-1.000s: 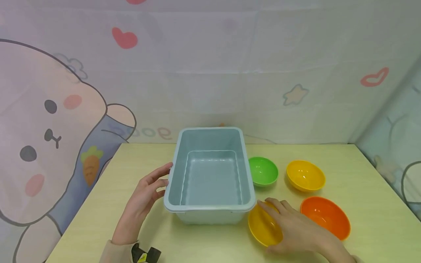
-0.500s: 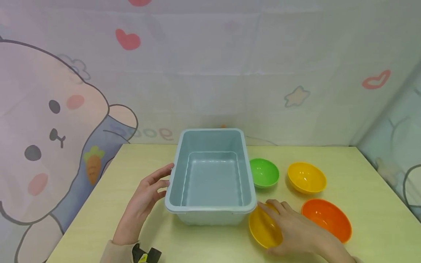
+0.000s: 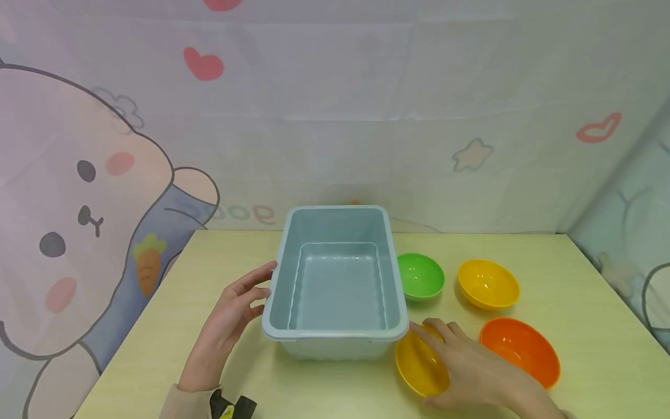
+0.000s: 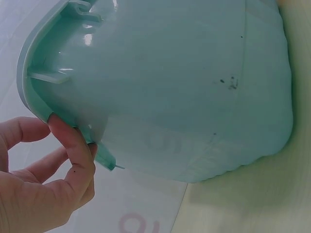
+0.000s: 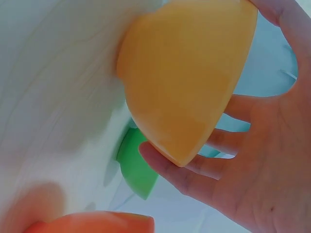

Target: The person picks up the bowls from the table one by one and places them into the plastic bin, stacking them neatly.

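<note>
A light blue plastic bin (image 3: 335, 336) stands empty in the middle of the table. My left hand (image 3: 255, 289) rests against the bin's left rim with fingers nearly straight; in the left wrist view the thumb (image 4: 73, 145) touches the rim's edge of the bin (image 4: 194, 87). My right hand (image 3: 450, 355) grips a yellow bowl (image 3: 416, 361) by its rim at the bin's front right corner. The bowl is tilted on its side. In the right wrist view the yellow bowl (image 5: 189, 82) sits between my thumb and fingers (image 5: 170, 170).
A green bowl (image 3: 420, 275), a second yellow bowl (image 3: 488, 283) and an orange bowl (image 3: 519, 348) stand right of the bin on the pale yellow table (image 3: 591, 349). A cartoon-print curtain closes off the back and both sides.
</note>
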Tool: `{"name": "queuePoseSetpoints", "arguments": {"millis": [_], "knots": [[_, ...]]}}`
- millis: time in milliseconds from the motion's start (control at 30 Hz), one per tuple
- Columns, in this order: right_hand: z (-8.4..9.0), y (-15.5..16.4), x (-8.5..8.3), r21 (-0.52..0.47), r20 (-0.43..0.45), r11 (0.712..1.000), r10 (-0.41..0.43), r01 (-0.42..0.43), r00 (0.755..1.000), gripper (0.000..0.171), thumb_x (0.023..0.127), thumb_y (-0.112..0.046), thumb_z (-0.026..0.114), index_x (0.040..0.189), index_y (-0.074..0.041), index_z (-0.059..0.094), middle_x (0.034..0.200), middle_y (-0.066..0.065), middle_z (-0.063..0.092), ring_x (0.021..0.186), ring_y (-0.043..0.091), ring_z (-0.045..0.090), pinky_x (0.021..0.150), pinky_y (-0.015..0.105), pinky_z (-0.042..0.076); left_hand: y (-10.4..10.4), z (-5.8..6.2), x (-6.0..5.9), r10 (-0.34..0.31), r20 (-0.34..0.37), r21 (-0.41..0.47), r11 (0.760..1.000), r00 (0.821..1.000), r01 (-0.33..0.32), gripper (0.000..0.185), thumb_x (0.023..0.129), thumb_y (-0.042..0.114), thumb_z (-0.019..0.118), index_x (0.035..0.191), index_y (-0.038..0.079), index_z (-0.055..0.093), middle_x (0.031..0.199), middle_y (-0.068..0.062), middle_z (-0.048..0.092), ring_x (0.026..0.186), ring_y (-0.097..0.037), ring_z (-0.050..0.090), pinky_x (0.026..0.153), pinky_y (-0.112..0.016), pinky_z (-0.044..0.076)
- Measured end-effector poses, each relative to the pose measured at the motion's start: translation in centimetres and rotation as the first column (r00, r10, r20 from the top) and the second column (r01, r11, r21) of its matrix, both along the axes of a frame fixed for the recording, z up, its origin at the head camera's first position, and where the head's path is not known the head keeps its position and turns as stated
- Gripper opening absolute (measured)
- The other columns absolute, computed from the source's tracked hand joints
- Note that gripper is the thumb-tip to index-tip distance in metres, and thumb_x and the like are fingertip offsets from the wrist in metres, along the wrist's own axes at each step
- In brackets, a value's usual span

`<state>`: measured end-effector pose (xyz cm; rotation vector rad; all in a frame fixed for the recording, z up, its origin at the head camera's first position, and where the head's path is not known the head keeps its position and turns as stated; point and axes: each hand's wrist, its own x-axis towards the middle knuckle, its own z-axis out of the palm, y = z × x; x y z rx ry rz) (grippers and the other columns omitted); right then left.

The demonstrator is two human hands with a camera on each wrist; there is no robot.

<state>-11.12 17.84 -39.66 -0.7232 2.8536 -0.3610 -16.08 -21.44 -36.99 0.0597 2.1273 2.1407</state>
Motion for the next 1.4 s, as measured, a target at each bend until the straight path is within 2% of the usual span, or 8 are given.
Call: {"name": "queuePoseSetpoints", "arguments": {"millis": [167, 433, 633, 733, 967, 1133, 1400], "knots": [[0.3, 0.1, 0.1, 0.003, 0.024, 1.000, -0.010, 0.010, 1.000, 0.101, 0.064, -0.060, 0.077, 0.150, -0.041, 0.026, 0.142, -0.004, 0.037, 0.119, 0.015, 0.042, 0.087, 0.040, 0.051, 0.0, -0.1, 0.0, 0.002, -0.005, -0.007, 1.000, 1.000, -0.002, 0.054, 0.091, 0.005, 0.054, 0.144, 0.003, 0.042, 0.121, 0.008, 0.055, 0.099, -0.007, 0.062, 0.082, -0.029, 0.052], [0.9, 0.2, 0.3, 0.026, -0.014, 1.000, 0.008, -0.008, 1.000, 0.100, 0.065, -0.058, 0.077, 0.149, -0.032, 0.030, 0.140, -0.006, 0.039, 0.118, 0.013, 0.042, 0.088, 0.038, 0.051, 0.0, 0.0, -0.1, 0.013, 0.006, -0.020, 1.000, 1.000, -0.012, 0.054, 0.091, 0.005, 0.054, 0.144, 0.004, 0.042, 0.122, 0.007, 0.054, 0.098, -0.007, 0.062, 0.083, -0.029, 0.052], [1.3, 0.3, 0.6, 0.058, -0.076, 0.998, 0.030, -0.026, 0.997, 0.098, 0.064, -0.055, 0.077, 0.148, -0.026, 0.036, 0.137, -0.007, 0.042, 0.118, 0.014, 0.043, 0.088, 0.036, 0.052, 0.0, 0.0, -0.1, 0.016, 0.009, -0.018, 1.000, 1.000, -0.016, 0.055, 0.092, 0.005, 0.054, 0.145, 0.003, 0.041, 0.124, 0.004, 0.055, 0.098, -0.007, 0.062, 0.082, -0.028, 0.052], [1.6, 0.3, 0.7, 0.064, -0.088, 0.998, 0.033, -0.027, 0.996, 0.098, 0.064, -0.056, 0.077, 0.148, -0.027, 0.036, 0.138, -0.006, 0.042, 0.118, 0.015, 0.044, 0.087, 0.037, 0.052, 0.0, 0.0, 0.0, 0.017, 0.007, -0.020, 1.000, 1.000, -0.017, 0.055, 0.092, 0.005, 0.054, 0.145, 0.004, 0.041, 0.125, 0.004, 0.054, 0.099, -0.007, 0.061, 0.082, -0.028, 0.052], [2.2, 0.5, 0.9, 0.057, -0.037, 0.998, 0.021, -0.019, 0.999, 0.100, 0.064, -0.057, 0.077, 0.149, -0.028, 0.033, 0.142, -0.003, 0.039, 0.123, 0.018, 0.042, 0.087, 0.039, 0.053, 0.1, 0.0, -0.1, 0.019, 0.011, -0.017, 1.000, 1.000, -0.019, 0.055, 0.091, 0.004, 0.054, 0.144, 0.005, 0.042, 0.125, 0.004, 0.054, 0.100, -0.007, 0.061, 0.083, -0.029, 0.052], [3.1, 0.4, 1.1, 0.072, -0.017, 0.997, 0.017, -0.015, 1.000, 0.099, 0.064, -0.057, 0.077, 0.149, -0.031, 0.033, 0.143, -0.005, 0.038, 0.122, 0.016, 0.042, 0.083, 0.037, 0.054, 0.2, -0.1, -0.1, 0.022, 0.013, -0.009, 1.000, 1.000, -0.022, 0.055, 0.090, 0.003, 0.054, 0.144, 0.004, 0.042, 0.125, 0.004, 0.054, 0.098, -0.007, 0.062, 0.082, -0.028, 0.052], [4.3, 0.5, 1.5, 0.060, 0.031, 0.998, 0.023, -0.025, 0.999, 0.100, 0.065, -0.064, 0.074, 0.149, -0.033, 0.031, 0.148, -0.003, 0.035, 0.128, 0.021, 0.041, 0.091, 0.044, 0.051, 0.1, -0.2, -0.2, 0.018, 0.005, 0.001, 1.000, 1.000, -0.018, 0.055, 0.090, 0.003, 0.054, 0.144, 0.003, 0.041, 0.123, 0.006, 0.054, 0.097, -0.007, 0.062, 0.082, -0.028, 0.053]]}}
